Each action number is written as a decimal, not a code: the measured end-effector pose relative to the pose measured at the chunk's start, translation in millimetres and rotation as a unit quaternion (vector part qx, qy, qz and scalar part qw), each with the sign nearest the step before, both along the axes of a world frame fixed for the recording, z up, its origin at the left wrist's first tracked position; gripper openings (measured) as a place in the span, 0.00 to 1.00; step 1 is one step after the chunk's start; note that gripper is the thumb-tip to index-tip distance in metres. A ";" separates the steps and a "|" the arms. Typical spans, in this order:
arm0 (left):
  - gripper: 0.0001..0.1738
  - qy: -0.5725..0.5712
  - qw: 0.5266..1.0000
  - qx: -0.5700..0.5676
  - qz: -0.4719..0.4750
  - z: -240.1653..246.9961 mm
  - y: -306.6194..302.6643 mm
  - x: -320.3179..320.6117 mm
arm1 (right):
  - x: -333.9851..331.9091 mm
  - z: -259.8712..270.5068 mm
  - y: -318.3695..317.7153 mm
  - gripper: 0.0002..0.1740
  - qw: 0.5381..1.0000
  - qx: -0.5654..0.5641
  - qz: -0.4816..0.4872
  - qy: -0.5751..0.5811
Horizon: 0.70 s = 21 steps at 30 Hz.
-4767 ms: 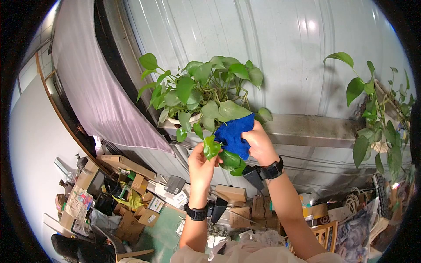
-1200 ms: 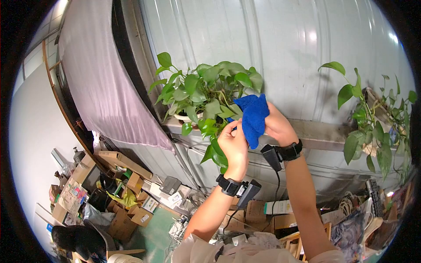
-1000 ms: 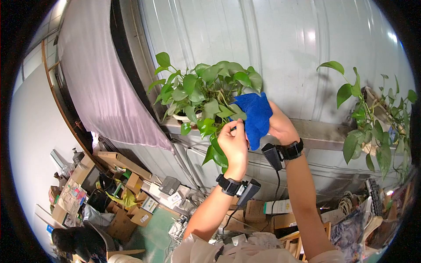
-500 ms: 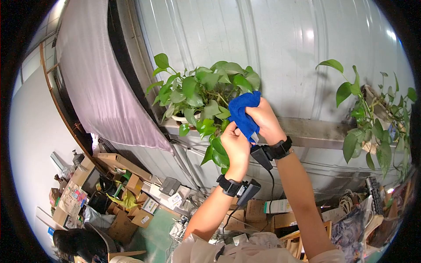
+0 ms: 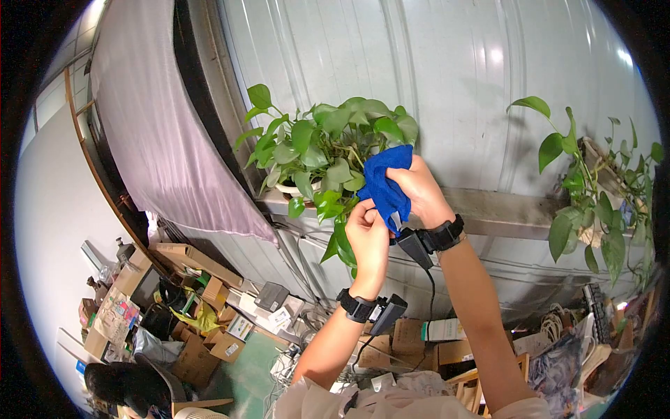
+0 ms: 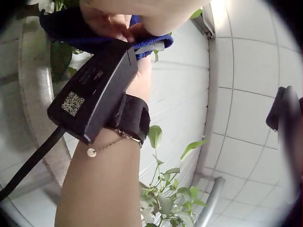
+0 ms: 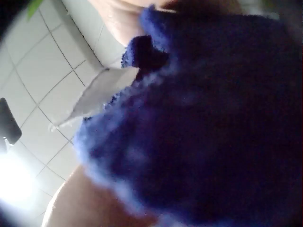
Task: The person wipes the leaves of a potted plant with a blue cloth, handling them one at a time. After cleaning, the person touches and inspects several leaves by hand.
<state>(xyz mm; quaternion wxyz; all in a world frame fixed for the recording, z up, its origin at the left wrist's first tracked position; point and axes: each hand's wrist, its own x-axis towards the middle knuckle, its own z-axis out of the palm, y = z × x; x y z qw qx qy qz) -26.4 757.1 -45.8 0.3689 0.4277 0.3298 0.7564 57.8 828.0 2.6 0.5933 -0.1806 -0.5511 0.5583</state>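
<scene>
The right hand (image 5: pixel 419 192) grips a folded blue cloth (image 5: pixel 387 174), its thumb on top, beside the right side of a leafy potted plant (image 5: pixel 303 136). Just below and left of it, the left hand (image 5: pixel 368 227) has its fingers curled and tips together at the cloth's lower left edge; the leaf between them is covered by the cloth. In the left wrist view the cloth (image 6: pixel 71 33) lies under the fingers. Blue cloth (image 7: pixel 213 118) fills most of the right wrist view, with a white tag (image 7: pixel 102 92) sticking out.
The white pot (image 5: pixel 289 188) stands on a metal ledge (image 5: pixel 488 209) along a ribbed wall. Another trailing plant (image 5: pixel 593 181) is at the right. A pinkish curtain (image 5: pixel 139 119) hangs at the left. Below are cardboard boxes (image 5: pixel 195 359), cables and a wooden chair.
Since one second ago, the right hand has drawn the cloth left over the leaf that the left fingers pinched, its thumb now on top. The left hand has lowered slightly.
</scene>
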 end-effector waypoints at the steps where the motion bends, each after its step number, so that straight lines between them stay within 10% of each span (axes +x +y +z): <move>1: 0.07 -0.004 1.000 0.004 -0.003 -0.4 -0.4 -1.0 | -1.7 3.8 -5.1 0.09 1.000 -0.010 -0.009 0.002; 21: 0.11 -0.053 0.997 -0.049 -0.013 -1.2 1.1 -8.2 | 1.1 -4.5 7.6 0.12 0.999 -0.017 0.028 0.005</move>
